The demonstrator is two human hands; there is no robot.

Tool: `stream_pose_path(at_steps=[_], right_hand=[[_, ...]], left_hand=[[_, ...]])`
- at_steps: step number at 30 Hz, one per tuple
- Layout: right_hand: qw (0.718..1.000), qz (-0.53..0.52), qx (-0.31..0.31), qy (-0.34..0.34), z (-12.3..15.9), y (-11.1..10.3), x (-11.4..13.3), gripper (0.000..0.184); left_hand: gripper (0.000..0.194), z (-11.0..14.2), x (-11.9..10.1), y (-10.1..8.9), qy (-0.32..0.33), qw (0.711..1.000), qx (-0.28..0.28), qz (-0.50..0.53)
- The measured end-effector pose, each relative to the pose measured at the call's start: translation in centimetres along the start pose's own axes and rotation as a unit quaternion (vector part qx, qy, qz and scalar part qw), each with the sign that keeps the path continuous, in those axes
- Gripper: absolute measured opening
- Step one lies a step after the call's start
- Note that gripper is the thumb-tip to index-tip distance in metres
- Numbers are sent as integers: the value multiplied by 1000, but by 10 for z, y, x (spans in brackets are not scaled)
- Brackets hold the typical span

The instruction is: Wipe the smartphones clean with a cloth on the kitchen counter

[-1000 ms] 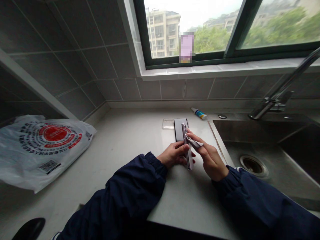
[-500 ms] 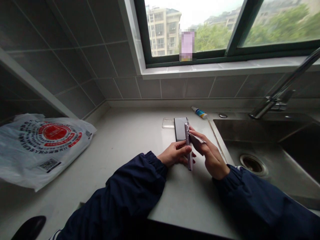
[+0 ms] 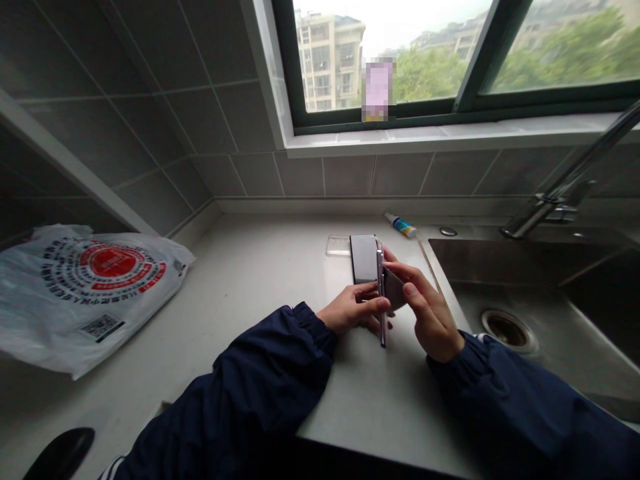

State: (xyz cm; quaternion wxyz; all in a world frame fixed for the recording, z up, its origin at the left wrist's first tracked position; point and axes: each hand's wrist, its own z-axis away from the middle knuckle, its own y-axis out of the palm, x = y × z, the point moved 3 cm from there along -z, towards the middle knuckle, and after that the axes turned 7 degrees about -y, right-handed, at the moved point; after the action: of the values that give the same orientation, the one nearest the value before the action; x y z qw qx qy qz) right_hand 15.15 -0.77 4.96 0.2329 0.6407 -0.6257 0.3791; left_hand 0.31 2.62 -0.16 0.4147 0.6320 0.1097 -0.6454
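Note:
My left hand (image 3: 349, 309) grips a slim phone (image 3: 383, 329) upright on its narrow edge, thumb on the near side and fingers behind. In my right hand (image 3: 433, 312) is a small grey cleaning cloth with a zigzag edge (image 3: 395, 289), pinched between thumb and fingers against the phone's right face. That face is turned away from me, so its surface is hidden. Just beyond my left fingers a second phone-like slab (image 3: 363, 257) with a pale grey top and dark edge lies flat on the counter. A clear phone case (image 3: 338, 246) lies beside it on the left.
A white plastic bag with red print (image 3: 100, 287) lies on the counter (image 3: 250, 267) at left. A small tube (image 3: 401, 225) rests near the back wall. The steel sink (image 3: 500, 287) and faucet (image 3: 535, 207) are at right. A black rounded object (image 3: 60, 455) shows at lower left.
The cloth has spread flatter against the phone, showing its zigzag edge. My right fingers have shifted slightly on it, and the phone has turned more edge-on. My left hand keeps its hold.

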Motion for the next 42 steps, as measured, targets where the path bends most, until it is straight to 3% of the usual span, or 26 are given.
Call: stream_pose_path(at_steps=[12,19,26,29,34,42], right_hand=[[992,60,91,-61,5,4,8,60],[987,62,131,-70,5,7,8,57],[984,121,124,-38,7,6,-8,51],[983,141,111,-29,6,5,-13,54],[979,178,82,-49,5,3,-10,64],[977,169,77,-100,4,3,2,69]], left_hand=[[65,-2,4,-3,14,1000,13,13],[73,-3,2,-6,18,995,-40,88],[77,-6,3,-8,29,991,-44,126],[76,-4,4,-5,-4,989,-12,148],[75,3,7,1,-93,982,110,123],[74,2,8,-2,-93,986,114,79]])
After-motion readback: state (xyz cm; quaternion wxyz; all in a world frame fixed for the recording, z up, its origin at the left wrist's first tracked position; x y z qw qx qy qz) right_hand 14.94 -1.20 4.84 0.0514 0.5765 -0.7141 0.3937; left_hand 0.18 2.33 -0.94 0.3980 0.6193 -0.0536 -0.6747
